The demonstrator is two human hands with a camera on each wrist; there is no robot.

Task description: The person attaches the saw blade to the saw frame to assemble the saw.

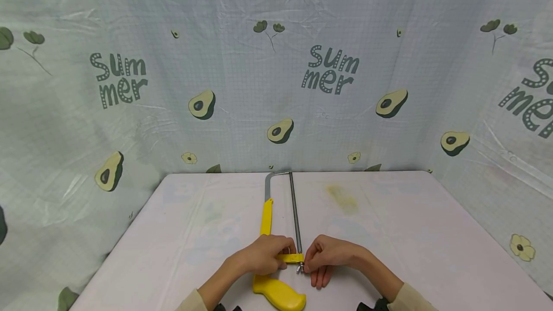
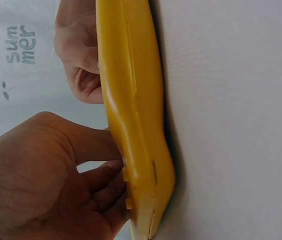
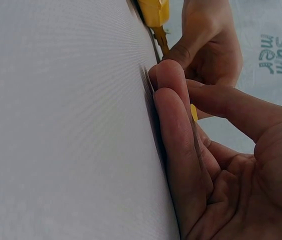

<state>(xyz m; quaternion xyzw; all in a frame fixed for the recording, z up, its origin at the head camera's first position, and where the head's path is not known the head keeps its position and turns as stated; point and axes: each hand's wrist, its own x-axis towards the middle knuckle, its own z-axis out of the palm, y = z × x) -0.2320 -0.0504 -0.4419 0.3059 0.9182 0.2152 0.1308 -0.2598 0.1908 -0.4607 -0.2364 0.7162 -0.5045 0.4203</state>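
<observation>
A hacksaw with a yellow handle (image 1: 281, 294) and a grey metal bow (image 1: 267, 186) lies on the table, its far end pointing away from me. The steel blade (image 1: 295, 212) runs along its right side down to a yellow crosspiece (image 1: 290, 257), below which sits a small metal wing nut (image 1: 300, 268). My left hand (image 1: 263, 255) grips the frame around the crosspiece, thumb on the near side. My right hand (image 1: 330, 256) has thumb and forefinger at the wing nut, seemingly pinching it; the exact contact is hidden in the right wrist view. Its other fingers (image 3: 178, 135) rest by the tabletop.
A pale cloth covers the table (image 1: 389, 234), with a faint yellowish stain (image 1: 342, 198) right of the saw. Behind and at both sides hangs a light curtain (image 1: 242, 71) printed with avocados and lettering. Dark pieces show at both wrists by the lower edge.
</observation>
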